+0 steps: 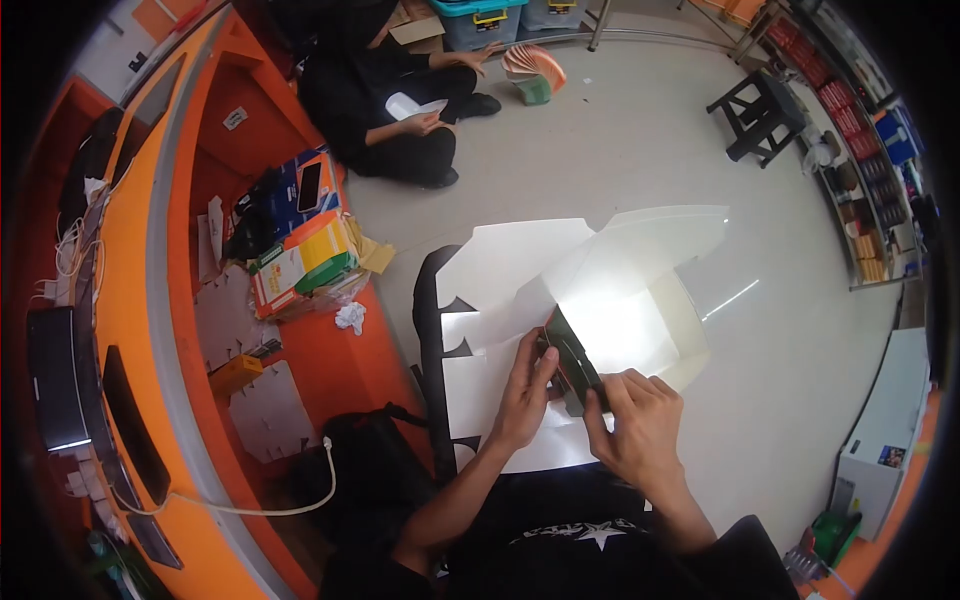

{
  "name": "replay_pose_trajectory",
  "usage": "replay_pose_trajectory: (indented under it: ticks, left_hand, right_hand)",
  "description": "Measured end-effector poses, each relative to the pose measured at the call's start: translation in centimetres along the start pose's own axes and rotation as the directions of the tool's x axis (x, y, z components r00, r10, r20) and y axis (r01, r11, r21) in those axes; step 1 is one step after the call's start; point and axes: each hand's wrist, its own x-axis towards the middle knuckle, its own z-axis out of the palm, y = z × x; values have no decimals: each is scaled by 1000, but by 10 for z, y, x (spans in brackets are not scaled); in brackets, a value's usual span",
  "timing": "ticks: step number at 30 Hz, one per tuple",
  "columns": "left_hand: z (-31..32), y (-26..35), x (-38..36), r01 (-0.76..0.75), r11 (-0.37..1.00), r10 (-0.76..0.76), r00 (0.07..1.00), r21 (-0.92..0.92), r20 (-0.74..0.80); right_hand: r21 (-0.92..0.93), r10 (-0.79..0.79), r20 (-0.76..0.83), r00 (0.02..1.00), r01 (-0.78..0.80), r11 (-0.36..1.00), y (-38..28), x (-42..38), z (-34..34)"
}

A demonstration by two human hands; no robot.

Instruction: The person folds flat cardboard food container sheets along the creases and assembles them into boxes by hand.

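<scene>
Left hand (525, 385) bent at the wrist, fingers curled and pinching the near end of a small dark glossy box (572, 362). Right hand (640, 420) palm-down, fingertips pressed closed on the same box's lower edge. Box tilted, resting on a large flat white die-cut cardboard sheet (520, 265), smooth and shiny, with notched black-edged flaps along its left edge. Grey floor (640, 150) beyond.

Pale floor (640, 150) – flat white cardboard sheet (520, 260) lies on it; black stool (760, 115) stands apart
</scene>
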Motion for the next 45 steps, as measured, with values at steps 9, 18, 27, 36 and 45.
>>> replay_pose_trajectory:
  ticks: [9,18,27,36,45]
  left_hand:
    - [-4,-1,-3,-44,995,44,999,84,2]
    - [-7,-3,-6,-25,1000,26,998,-13,49]
    - [-5,11,-6,6,996,10,985,-87,175]
    - [-13,3,-3,57,990,-29,979,-130,203]
    - [-10,8,-3,54,991,-26,975,-122,220]
  right_hand:
    - [-11,-8,101,995,10,1000,1,6,-6]
    - [-39,39,200,979,-31,999,-1,15,-13]
    - [264,-175,416,892,66,962,27,18,-35]
    - [215,-103,347,932,27,976,24,16,-30]
    - [168,-100,292,951,52,984,21,13,-23]
